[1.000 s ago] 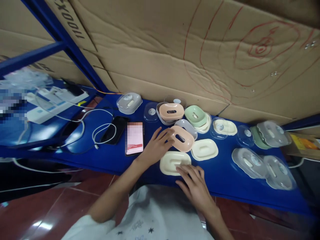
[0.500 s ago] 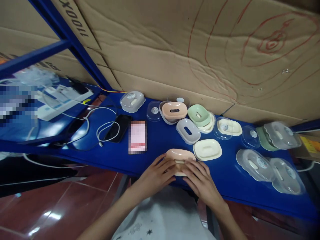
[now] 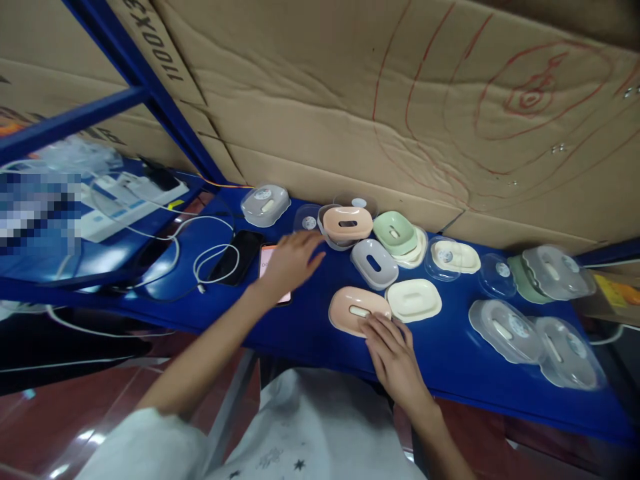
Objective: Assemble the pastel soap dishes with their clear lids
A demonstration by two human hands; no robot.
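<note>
My left hand (image 3: 293, 260) is raised over a phone (image 3: 285, 299), its fingers loosely apart and holding nothing. It partly covers the phone, and its fingertips are close to a clear lid (image 3: 306, 219). My right hand (image 3: 393, 347) grips the right edge of a peach soap dish (image 3: 345, 300) near the table's front edge. A pale insert shows through the slot in that dish. Just right of it lies a cream tray (image 3: 414, 299). Behind them stand a lilac dish (image 3: 375, 265), another peach dish (image 3: 347, 225) on a lilac base, and a green dish (image 3: 395, 231) on cream pieces.
Several soap boxes with clear lids (image 3: 505, 330) stand on the right of the blue table (image 3: 310, 327). Another lidded box (image 3: 266, 205) is at the back left. A black phone (image 3: 240, 257) with a white cable (image 3: 215, 252) lies left. Cardboard (image 3: 300, 100) walls the back.
My left hand has let go of the peach dish and moved left and away from me, over the phone. My right hand stays on the dish, which is now more exposed.
</note>
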